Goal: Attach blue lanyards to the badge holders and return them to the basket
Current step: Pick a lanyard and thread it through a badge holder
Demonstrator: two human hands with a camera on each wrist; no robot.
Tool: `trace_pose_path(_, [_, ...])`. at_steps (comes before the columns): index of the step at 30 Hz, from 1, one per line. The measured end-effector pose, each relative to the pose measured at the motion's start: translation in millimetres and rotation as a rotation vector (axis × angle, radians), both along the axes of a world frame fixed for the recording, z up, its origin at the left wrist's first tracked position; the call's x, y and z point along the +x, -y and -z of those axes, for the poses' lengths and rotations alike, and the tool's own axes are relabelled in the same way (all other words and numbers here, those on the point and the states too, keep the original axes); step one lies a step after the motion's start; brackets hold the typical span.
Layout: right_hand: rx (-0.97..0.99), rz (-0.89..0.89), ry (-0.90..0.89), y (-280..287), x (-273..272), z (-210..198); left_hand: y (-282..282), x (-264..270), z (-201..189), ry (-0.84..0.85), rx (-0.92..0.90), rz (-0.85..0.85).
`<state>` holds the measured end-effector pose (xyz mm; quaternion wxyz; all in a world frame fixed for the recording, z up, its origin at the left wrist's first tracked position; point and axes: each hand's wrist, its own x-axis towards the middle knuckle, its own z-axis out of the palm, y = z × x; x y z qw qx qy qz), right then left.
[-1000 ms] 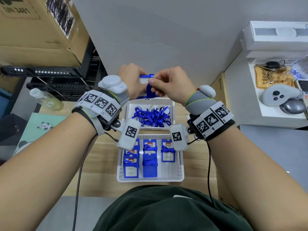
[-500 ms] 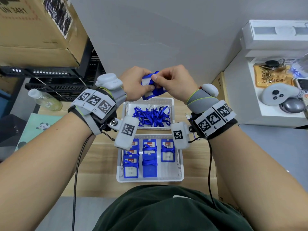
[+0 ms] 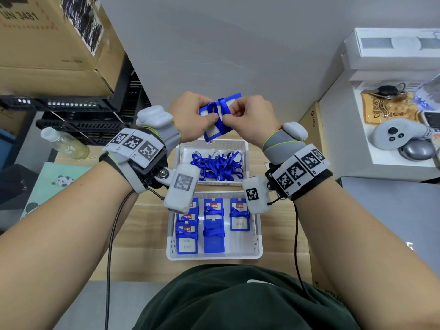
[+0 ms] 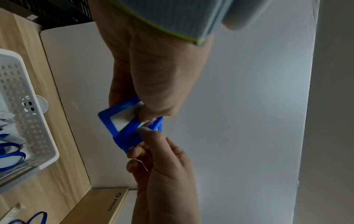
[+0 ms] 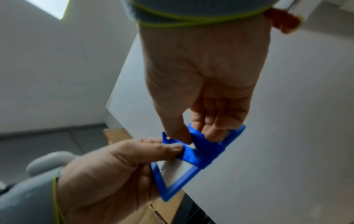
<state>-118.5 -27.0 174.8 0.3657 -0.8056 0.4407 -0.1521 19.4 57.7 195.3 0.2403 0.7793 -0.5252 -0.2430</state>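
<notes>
**Badge holder held up between both hands, part-hidden by fingers**

Above the far basket, the left hand pinches the blue badge holder by its left side, thumb on the front face. The right hand pinches the blue lanyard strap wrapped across the holder's middle. Fingers cover the holder's top slot, so how the strap is fastened cannot be told. The wrist views are blurred around the strap. Loose lanyards lie in the far basket; in the near basket, finished holders lie in rows, the leftmost partly hidden by a wrist-worn device.
</notes>
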Motion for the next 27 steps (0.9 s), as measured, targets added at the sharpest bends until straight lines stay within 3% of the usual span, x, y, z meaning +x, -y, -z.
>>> trace_pose_path(5, [0.203, -0.071, 0.181, -1, -1, 3, 2, 1, 0, -0.035, 0.017, -0.118])
trace_pose_path(11, [0.31, -0.218, 0.28, -5, -10, 3, 2, 9, -3, -0.005, 0.139, -0.105])
trace_pose_path(15, [0.133, -0.278, 0.154, -1, -12, 4, 0, 15, -3, 0.046, 0.172, -0.072])
trace_pose_path(19, [-0.078, -0.179, 0.075, 1, -12, 1, -2, 11, -1, 0.008, 0.174, -0.031])
trace_pose_path(27, [-0.202, -0.177, 0.017, 5, -5, 9, -7, 11, -2, -0.092, 0.239, 0.101])
